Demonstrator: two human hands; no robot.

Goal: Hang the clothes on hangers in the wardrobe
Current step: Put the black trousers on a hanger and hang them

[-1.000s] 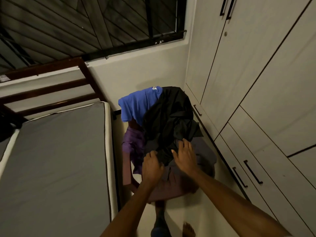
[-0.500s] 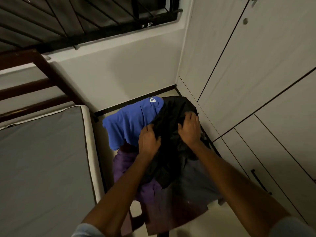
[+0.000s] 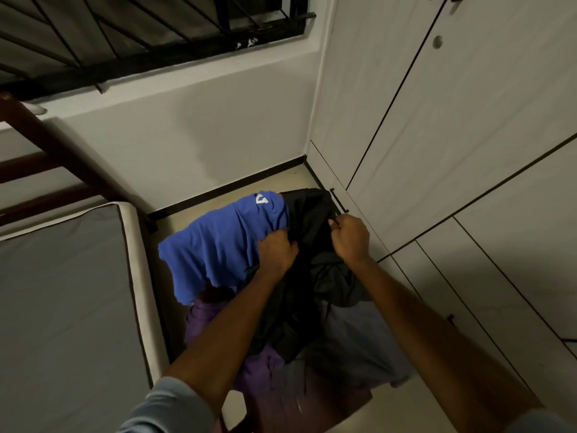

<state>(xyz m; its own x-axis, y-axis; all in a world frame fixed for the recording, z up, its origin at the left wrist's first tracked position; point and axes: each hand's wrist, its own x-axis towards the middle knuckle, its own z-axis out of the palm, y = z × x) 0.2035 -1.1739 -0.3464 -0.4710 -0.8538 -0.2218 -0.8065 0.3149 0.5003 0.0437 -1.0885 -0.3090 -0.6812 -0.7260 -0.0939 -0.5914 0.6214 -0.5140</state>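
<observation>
The room is dim. A barred window (image 3: 150, 35) sits above a white wall (image 3: 203, 135). A grey mattress (image 3: 62, 307) lies left.

a grey mattress (image 3: 62, 307) on a wooden bed frame (image 3: 46, 157) lies below a barred window (image 3: 140, 35).

We found almost nothing to read. The only mark was a small white print on the blue garment (image 3: 224, 248), near its upper edge where the cloth draped over the pile; it looked like one blocky character, perhaps a letter or a numeral seen upside down, but we could not say which. The other clothes, the wardrobe doors (image 3: 462, 126) and the mattress (image 3: 62, 307) carried no lettering, label or number that we could make out.
</observation>
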